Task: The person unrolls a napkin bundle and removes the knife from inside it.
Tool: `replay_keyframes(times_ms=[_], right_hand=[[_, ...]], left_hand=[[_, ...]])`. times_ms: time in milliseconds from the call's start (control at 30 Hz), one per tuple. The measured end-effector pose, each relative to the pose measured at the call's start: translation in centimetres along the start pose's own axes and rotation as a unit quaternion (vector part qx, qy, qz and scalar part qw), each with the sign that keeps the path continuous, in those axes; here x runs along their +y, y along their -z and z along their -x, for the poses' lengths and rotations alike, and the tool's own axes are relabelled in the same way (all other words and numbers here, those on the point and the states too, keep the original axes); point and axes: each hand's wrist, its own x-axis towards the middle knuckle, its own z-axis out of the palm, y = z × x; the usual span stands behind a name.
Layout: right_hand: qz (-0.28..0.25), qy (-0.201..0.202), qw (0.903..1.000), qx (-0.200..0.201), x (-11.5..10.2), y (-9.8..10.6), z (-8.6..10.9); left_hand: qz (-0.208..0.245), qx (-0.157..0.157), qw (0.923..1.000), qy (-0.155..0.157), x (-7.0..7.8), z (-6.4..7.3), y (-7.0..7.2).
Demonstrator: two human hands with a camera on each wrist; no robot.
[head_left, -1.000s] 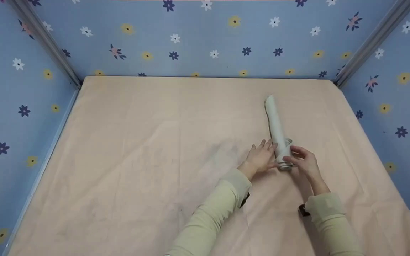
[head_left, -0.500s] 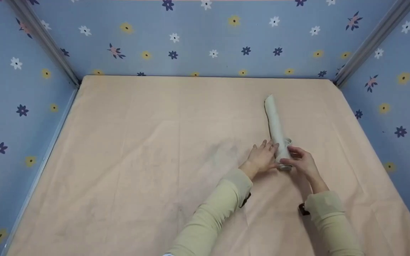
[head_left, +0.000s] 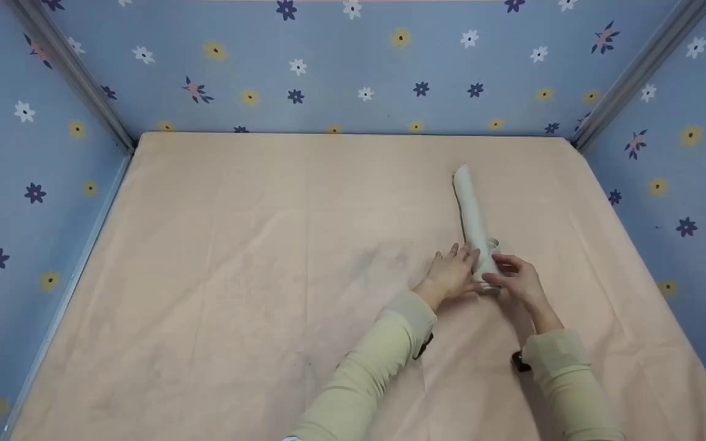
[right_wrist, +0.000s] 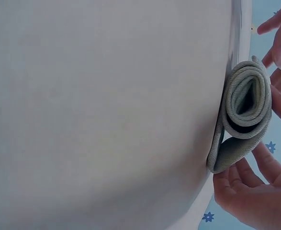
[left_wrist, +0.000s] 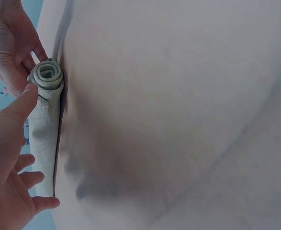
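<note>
A pale green towel, rolled into a long tube, lies on the right half of the covered table, its far end pointing away. Its near end shows a tight spiral in the left wrist view, and a loose flap curves under the roll in the right wrist view. My left hand rests along the roll's left side, fingers spread and fairly straight. On the other side, my right hand holds the near end, its thumb over the roll and its fingers curled at the flap.
A peach cloth with creases and faint grey smudges covers the table. Blue flowered panels stand at the back and both sides, joined by grey corner posts.
My right thumb has moved left across the near end of the towel, and the flap at its right side shows less. My left hand stays nearly in place.
</note>
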Motion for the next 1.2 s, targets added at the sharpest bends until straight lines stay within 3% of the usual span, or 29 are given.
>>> replay_keyframes(times_ms=[633,1200], right_hand=[[0.007,-0.006,0.9993,0.037,0.3,0.0,-0.1],[-0.012,-0.012,0.9989,0.045,0.5,0.2,-0.1]], left_hand=[[0.017,0.004,0.9998,0.001,0.8,-0.1,-0.3],[0.04,0.013,0.999,0.013,1.1,-0.1,-0.5]])
